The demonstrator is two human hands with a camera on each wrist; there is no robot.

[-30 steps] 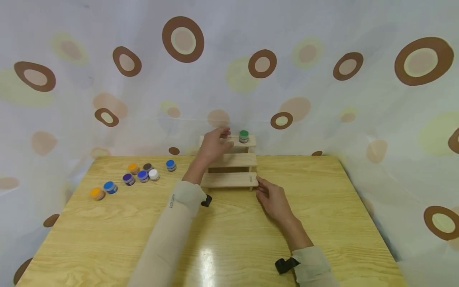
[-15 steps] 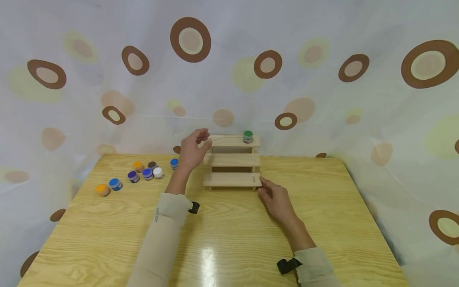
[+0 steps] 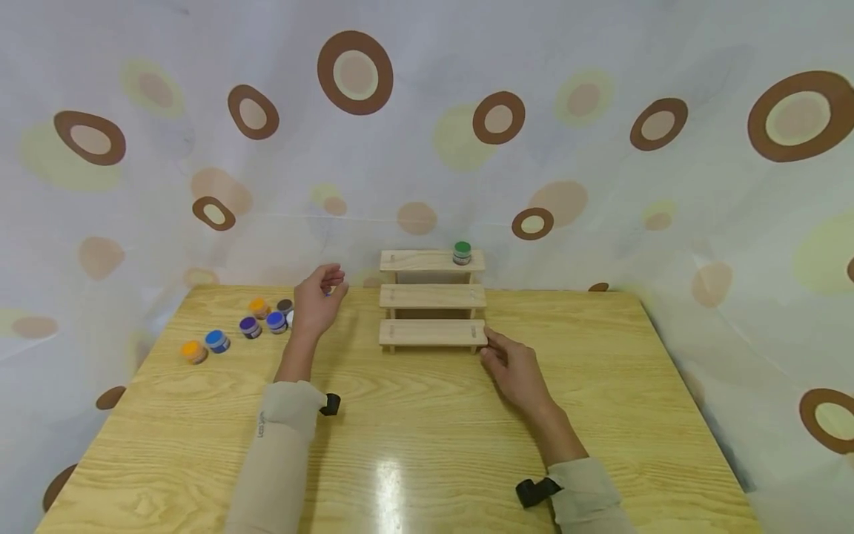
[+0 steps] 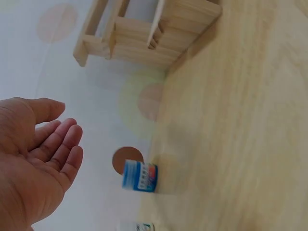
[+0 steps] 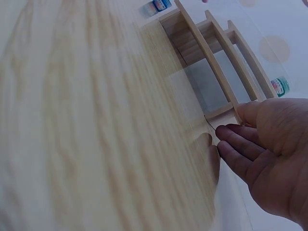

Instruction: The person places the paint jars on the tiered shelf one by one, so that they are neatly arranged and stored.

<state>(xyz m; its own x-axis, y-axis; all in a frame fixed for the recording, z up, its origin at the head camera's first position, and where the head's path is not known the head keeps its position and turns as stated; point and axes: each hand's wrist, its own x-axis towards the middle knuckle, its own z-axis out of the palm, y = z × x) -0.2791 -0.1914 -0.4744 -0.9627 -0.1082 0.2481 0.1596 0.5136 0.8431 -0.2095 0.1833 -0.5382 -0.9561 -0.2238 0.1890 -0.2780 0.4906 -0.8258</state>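
Note:
A three-step wooden display stand [image 3: 432, 332] stands by the back wall. One green-lidded paint jar [image 3: 462, 253] sits toward the right of its top step. My right hand [image 3: 517, 372] holds the right end of the lowest step with thumb and fingertips; in the right wrist view the other fingers [image 5: 240, 144] stretch out beside it. My left hand [image 3: 315, 304] hovers left of the stand, holding nothing, its fingers loosely bent. A blue paint jar [image 4: 140, 176] stands just past it, mostly hidden by the hand in the head view.
Several paint jars group at the table's left: an orange one [image 3: 194, 351], a blue one [image 3: 216, 341], a dark purple one [image 3: 250, 327] and others. A white jar is partly behind my left hand. Patterned cloth [image 3: 574, 148] hangs behind the wooden table [image 3: 600, 386].
My left hand has withdrawn from the top step, moving left and down toward the jars. My right hand keeps its place at the lowest step. The green-lidded jar stays put.

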